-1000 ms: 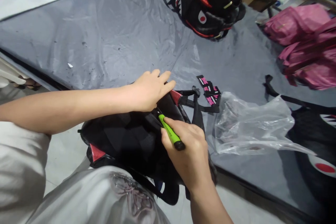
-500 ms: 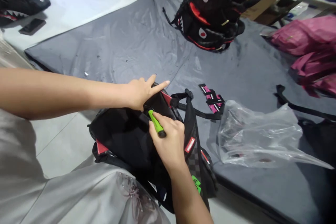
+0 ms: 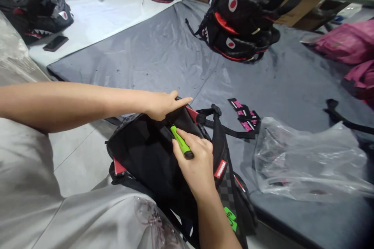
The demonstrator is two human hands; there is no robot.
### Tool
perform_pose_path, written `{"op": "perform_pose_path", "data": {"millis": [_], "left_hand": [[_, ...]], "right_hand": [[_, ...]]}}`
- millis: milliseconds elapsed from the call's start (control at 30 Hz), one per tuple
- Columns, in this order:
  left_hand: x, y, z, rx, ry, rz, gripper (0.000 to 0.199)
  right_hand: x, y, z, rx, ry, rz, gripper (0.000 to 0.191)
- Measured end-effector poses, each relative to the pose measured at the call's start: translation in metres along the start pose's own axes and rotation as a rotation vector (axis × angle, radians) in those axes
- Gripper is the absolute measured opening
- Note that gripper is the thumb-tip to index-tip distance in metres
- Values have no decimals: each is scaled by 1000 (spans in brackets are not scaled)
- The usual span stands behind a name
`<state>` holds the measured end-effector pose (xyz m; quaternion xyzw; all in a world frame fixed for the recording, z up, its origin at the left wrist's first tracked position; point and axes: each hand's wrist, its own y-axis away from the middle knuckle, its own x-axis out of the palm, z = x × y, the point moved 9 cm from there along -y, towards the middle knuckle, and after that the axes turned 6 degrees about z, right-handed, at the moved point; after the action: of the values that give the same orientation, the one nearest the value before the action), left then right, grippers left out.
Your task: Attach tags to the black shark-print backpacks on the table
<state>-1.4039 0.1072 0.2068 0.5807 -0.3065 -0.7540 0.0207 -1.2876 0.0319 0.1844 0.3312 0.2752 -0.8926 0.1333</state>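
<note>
A black backpack (image 3: pixel 143 146) with red trim rests against my lap at the table edge. My left hand (image 3: pixel 163 105) grips its upper opening, the index finger stretched along the rim and the other fingertips partly hidden in the fabric. In my right hand (image 3: pixel 197 159) is a screwdriver-like tool (image 3: pixel 181 142) with a green handle and a black end cap. Its thin dark shaft points into the bag close to my left hand; the tip is hidden.
Black cards with pink print (image 3: pixel 245 114) and a clear plastic bag (image 3: pixel 306 163) lie on the grey table cover (image 3: pixel 140 62). Stacked shark-eyed backpacks (image 3: pixel 233 27) stand behind, pink bundles (image 3: pixel 347 42) to the right. A phone (image 3: pixel 55 43) is at far left.
The view has shifted, so everything sits slightly lower and further right. One raised finger of my left hand has drawn in. The tool stays in my right hand at the same spot on the bag.
</note>
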Motion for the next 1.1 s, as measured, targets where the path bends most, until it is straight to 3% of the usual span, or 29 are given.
{"op": "perform_pose_path", "data": {"millis": [267,767,1100], "left_hand": [[0,-5,6,45,-37,-6,99],[2,-10,11,82,12,-67,96],[-1,-6,8,91,25,-94,92]], "right_hand": [[16,-8,11,-30,-102,93,23],[22,-16,14,-23,-71,-77,24],[24,-20,10,-7,-150,-46,25]]}}
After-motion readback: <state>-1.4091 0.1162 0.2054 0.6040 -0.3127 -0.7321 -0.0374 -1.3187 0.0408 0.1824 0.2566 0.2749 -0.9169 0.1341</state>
